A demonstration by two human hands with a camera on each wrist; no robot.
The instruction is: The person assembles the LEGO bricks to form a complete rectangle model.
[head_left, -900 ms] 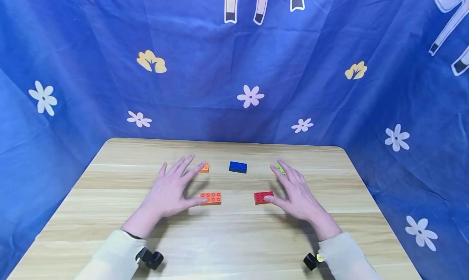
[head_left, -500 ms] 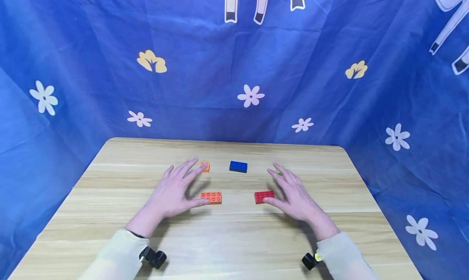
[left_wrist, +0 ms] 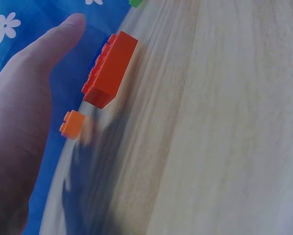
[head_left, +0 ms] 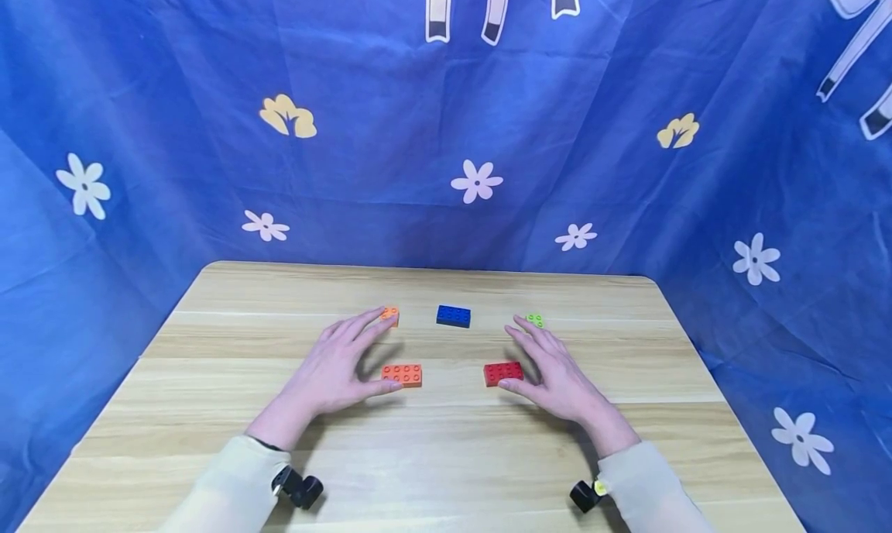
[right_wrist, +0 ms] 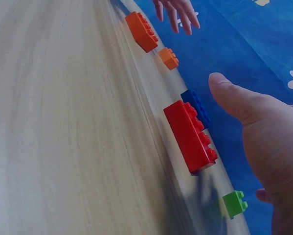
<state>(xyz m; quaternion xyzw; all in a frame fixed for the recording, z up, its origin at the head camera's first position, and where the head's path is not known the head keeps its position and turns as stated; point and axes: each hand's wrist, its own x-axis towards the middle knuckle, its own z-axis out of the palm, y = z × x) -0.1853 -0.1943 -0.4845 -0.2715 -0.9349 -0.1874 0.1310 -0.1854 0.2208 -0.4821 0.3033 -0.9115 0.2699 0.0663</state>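
Tabletop (head_left: 446,455) of pale wood grain spreads before us, rounded at its far corners. Above it, in the head view, we see a person's left hand (head_left: 331,370), held wide, its thumb stretched away from lightly bent fingers. From there the thumb overlaps the near edge of a rectangular orange-red plastic brick (head_left: 402,373) with eight studs; the left wrist view shows us the two apart. Beyond, partly behind a fingertip, sits a small orange plastic brick (head_left: 392,316).

Opposite, the right hand (head_left: 554,374) hovers similarly wide, its fingers softly bent. Its thumb is near a rectangular red plastic brick (head_left: 503,373), and the right wrist view lets us see a gap between them. Just by the fingertips lies a small square lime-green plastic brick (head_left: 535,321). At the back, between the two small bricks, we find a rectangular dark blue plastic brick (head_left: 454,316). Behind the tabletop hangs a blue fabric curtain (head_left: 390,223) with printed white flowers (head_left: 477,181).
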